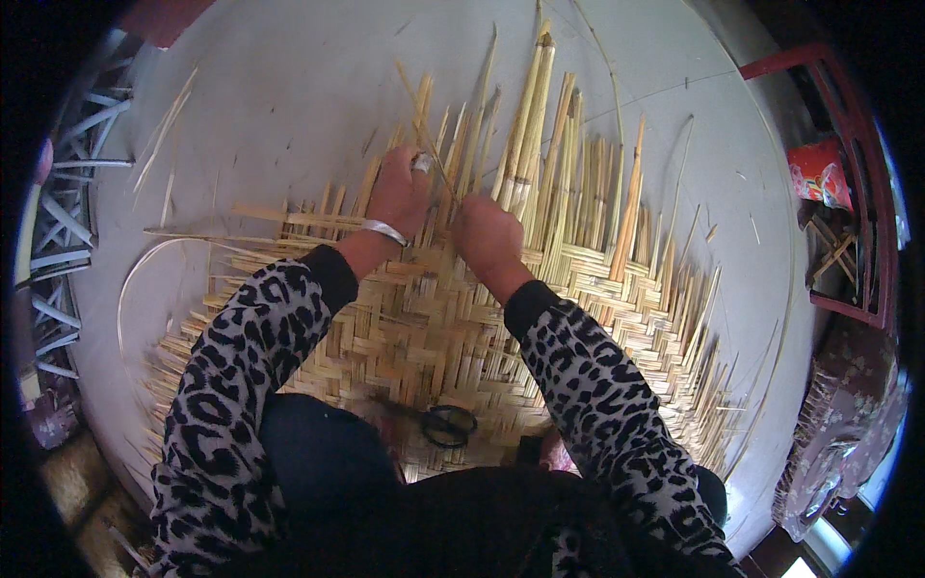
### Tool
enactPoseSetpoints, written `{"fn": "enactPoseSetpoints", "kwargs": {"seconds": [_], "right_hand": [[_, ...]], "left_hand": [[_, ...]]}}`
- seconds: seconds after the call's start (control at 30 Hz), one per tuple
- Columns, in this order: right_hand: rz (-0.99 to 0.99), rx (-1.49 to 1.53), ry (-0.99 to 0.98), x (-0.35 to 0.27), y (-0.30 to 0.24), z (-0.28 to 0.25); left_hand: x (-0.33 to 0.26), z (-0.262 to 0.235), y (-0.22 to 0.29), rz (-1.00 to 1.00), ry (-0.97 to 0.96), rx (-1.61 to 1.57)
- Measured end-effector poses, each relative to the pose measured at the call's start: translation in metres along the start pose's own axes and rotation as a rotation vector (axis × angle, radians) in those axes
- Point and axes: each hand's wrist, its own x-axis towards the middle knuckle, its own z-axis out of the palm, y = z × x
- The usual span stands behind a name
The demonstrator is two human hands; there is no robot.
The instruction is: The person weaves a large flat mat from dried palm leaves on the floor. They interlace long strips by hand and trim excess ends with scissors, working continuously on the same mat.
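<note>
A herringbone-woven mat (405, 337) of pale, split reed strips spreads in front of me and under my knees. At its far edge my left hand (397, 191) is closed around upright reed strips, with a silver bracelet at the wrist and a white wrap on one finger. Just to its right, my right hand (488, 238) is closed too, pinching a thin reed strip (436, 154) that slants up and to the left. The fingertips of both hands are partly hidden. Scissors (446, 425) with dark loop handles lie on the mat close to my body.
Long unwoven reed ends (528, 125) stick out past the far edge. Loose strips (166, 125) lie on the grey floor (289, 87). White metal latticework (69, 222) stands at left, a dark red wooden frame (862, 193) at right, above a patterned cloth (838, 424).
</note>
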Motion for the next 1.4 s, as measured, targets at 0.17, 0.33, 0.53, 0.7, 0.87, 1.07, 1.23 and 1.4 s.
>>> {"fn": "enactPoseSetpoints", "kwargs": {"seconds": [0.17, 0.33, 0.53, 0.7, 0.87, 1.07, 1.23, 1.4], "right_hand": [[0.026, 0.065, 0.034, 0.002, 0.000, 0.001], [0.069, 0.105, 0.079, -0.001, -0.001, 0.000], [0.069, 0.102, 0.052, -0.003, -0.001, -0.006], [0.118, 0.217, 0.123, -0.009, -0.004, -0.009], [0.086, 0.254, 0.191, -0.014, -0.004, -0.008], [-0.034, 0.060, -0.009, 0.000, 0.002, -0.009], [-0.281, 0.010, -0.223, 0.019, 0.021, -0.016], [-0.368, 0.068, -0.307, 0.035, 0.028, -0.017]], "left_hand": [[0.016, 0.013, -0.014, -0.191, -0.272, -0.002], [0.036, 0.019, -0.003, -0.204, -0.612, 0.350], [0.039, 0.005, -0.017, -0.203, -0.701, 0.055], [0.031, -0.008, -0.022, -0.410, -0.707, -0.190], [0.024, -0.013, -0.018, -0.371, -0.685, -0.437], [0.023, -0.015, -0.029, -0.411, -0.771, -0.600], [0.021, -0.026, -0.029, -0.451, -0.630, -0.696], [0.004, -0.038, -0.028, -0.619, -0.356, -0.819]]}}
